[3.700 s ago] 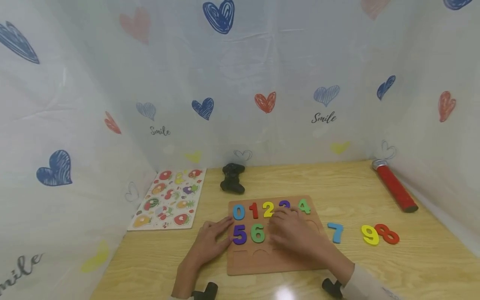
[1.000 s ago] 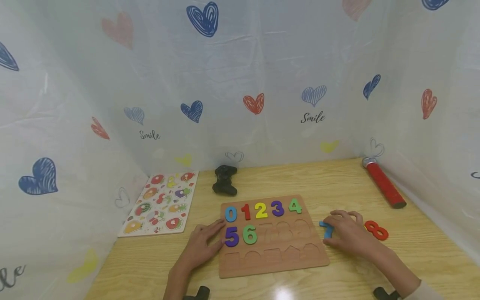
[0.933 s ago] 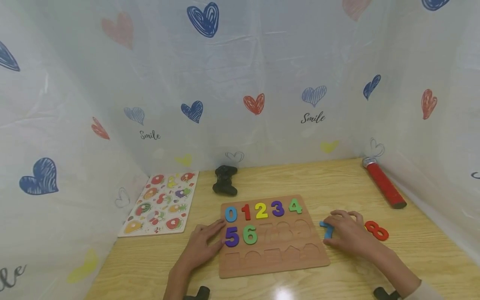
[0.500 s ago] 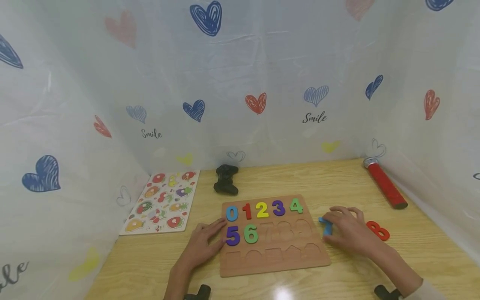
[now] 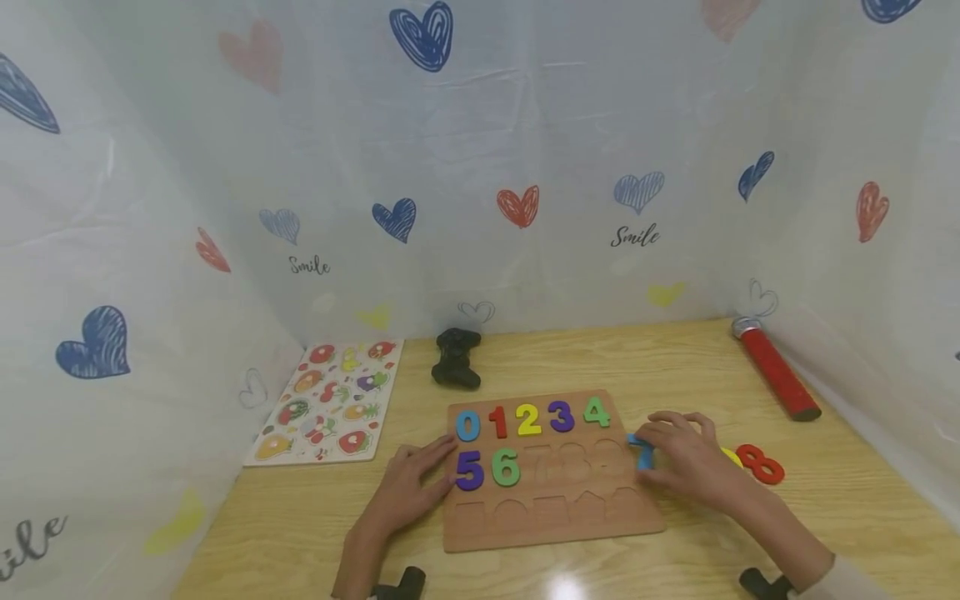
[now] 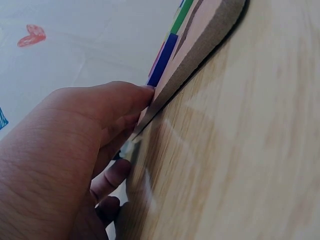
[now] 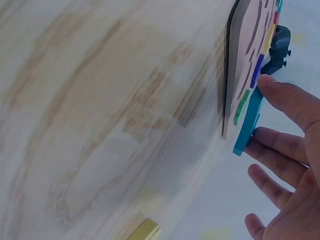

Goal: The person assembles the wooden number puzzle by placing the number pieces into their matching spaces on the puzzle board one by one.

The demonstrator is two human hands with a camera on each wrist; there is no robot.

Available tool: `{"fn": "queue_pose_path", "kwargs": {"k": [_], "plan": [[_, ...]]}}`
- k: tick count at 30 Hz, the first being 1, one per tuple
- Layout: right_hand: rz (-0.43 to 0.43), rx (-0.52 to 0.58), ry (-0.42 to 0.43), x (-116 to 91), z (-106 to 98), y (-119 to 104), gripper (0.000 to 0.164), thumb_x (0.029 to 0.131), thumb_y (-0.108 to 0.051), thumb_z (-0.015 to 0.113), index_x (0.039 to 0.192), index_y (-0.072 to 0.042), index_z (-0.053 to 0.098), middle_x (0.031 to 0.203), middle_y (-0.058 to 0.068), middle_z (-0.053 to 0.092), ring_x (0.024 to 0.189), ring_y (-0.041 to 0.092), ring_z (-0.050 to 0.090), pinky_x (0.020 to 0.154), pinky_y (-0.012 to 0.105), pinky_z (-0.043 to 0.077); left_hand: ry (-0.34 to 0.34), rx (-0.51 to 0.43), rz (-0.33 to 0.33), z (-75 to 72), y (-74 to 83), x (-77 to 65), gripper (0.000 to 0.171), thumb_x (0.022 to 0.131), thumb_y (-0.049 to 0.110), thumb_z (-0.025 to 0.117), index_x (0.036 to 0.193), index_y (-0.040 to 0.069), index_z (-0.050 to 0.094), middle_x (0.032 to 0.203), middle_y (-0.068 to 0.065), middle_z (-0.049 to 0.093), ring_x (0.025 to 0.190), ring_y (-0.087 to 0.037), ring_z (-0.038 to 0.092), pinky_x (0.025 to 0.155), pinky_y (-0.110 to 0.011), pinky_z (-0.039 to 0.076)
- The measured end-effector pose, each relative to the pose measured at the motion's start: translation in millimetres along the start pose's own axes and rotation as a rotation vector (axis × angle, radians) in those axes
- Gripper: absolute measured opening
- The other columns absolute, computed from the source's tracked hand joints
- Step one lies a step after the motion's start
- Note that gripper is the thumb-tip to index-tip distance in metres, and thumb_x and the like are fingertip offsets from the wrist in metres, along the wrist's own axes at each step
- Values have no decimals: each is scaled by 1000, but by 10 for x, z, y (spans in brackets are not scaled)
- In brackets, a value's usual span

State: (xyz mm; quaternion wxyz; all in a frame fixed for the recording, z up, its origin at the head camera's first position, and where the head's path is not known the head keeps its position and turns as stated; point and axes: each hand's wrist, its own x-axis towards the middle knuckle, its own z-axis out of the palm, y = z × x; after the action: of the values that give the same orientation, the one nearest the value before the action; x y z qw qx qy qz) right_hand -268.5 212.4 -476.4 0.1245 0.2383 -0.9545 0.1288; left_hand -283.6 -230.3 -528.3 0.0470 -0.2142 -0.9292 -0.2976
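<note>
A wooden number puzzle board (image 5: pixel 555 533) lies on the table, with 0 to 4 along its top row and a purple 5 (image 5: pixel 469 471) and green 6 (image 5: pixel 506 467) in the second. My right hand (image 5: pixel 686 458) pinches a blue number 7 (image 7: pixel 248 122) between thumb and fingers, tilted and raised at the board's right edge. Shallow number and shape recesses show in the rest of the board. My left hand (image 5: pixel 408 487) rests at the board's left edge, thumb tip beside the purple 5 and fingers relaxed.
A red number 8 (image 5: pixel 761 464) and a yellow 9 (image 5: pixel 731 456), partly hidden by the right hand, lie on the right. A black game controller (image 5: pixel 456 358), fruit puzzle board (image 5: pixel 322 404) and red cylinder (image 5: pixel 780 371) lie farther back. Heart-print curtains surround the table.
The right hand was over the board near the purple 3, then took hold of the blue 7 on the table. It has now brought the 7 left to the board's edge. The left hand stays put.
</note>
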Motion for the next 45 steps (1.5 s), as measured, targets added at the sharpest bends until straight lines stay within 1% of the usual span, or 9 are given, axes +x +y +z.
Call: {"fn": "queue_pose_path", "kwargs": {"k": [5, 11, 17, 25, 28, 32, 38, 45], "plan": [[0, -4, -7, 40, 19, -60, 42, 73, -33, 89, 107, -15, 74, 112, 3, 71, 122, 36, 51, 94, 67, 24, 1, 4, 5, -12, 13, -1, 53, 95, 43, 65, 143, 21, 58, 151, 9, 48, 106, -15, 45, 89, -43, 37], [-21, 4, 3, 74, 35, -121, 42, 72, -32, 90, 107, -14, 74, 113, 4, 71, 121, 36, 51, 94, 66, 24, 9, 8, 20, -18, 28, -4, 53, 95, 41, 65, 143, 20, 58, 151, 7, 49, 106, -16, 45, 89, -44, 37], [-30, 7, -9, 113, 50, -175, 45, 73, -37, 89, 108, -14, 74, 113, 3, 71, 121, 37, 52, 95, 66, 25, 19, 9, 30, -14, 35, -16, 52, 95, 40, 65, 142, 18, 59, 150, 4, 50, 105, -18, 46, 88, -44, 38], [-29, 32, -46, 154, 78, -230, 42, 78, -38, 85, 111, -16, 73, 114, 1, 71, 123, 37, 51, 97, 65, 23, 25, 17, 36, -18, 36, -7, 52, 96, 41, 64, 142, 17, 59, 150, 3, 50, 104, -18, 46, 87, -44, 37], [-41, 40, -46, 165, 89, -251, 42, 79, -37, 85, 113, -16, 73, 114, 0, 70, 122, 36, 51, 97, 63, 23, 28, 14, 36, -15, 33, -7, 52, 96, 40, 65, 142, 17, 59, 150, 4, 51, 104, -17, 46, 87, -43, 38], [-55, 45, -43, 185, 89, -293, 41, 79, -34, 85, 113, -15, 73, 115, 1, 71, 122, 37, 51, 96, 64, 23, 24, 10, 27, -8, 20, -5, 52, 95, 41, 65, 142, 18, 59, 150, 5, 50, 105, -17, 46, 88, -43, 38], [-72, 53, -42, 224, 117, -336, 39, 79, -32, 84, 113, -16, 73, 114, -2, 71, 123, 36, 51, 97, 64, 23, 17, 21, 19, -1, 5, -3, 53, 95, 43, 65, 142, 20, 59, 150, 8, 49, 104, -15, 46, 88, -42, 38], [-96, 69, -43, 262, 153, -390, 38, 81, -31, 84, 113, -14, 73, 115, -2, 71, 125, 35, 50, 98, 64, 22, 27, 18, 28, 7, -3, -1, 53, 95, 43, 65, 142, 19, 59, 150, 7, 50, 103, -15, 46, 87, -42, 38]]}}
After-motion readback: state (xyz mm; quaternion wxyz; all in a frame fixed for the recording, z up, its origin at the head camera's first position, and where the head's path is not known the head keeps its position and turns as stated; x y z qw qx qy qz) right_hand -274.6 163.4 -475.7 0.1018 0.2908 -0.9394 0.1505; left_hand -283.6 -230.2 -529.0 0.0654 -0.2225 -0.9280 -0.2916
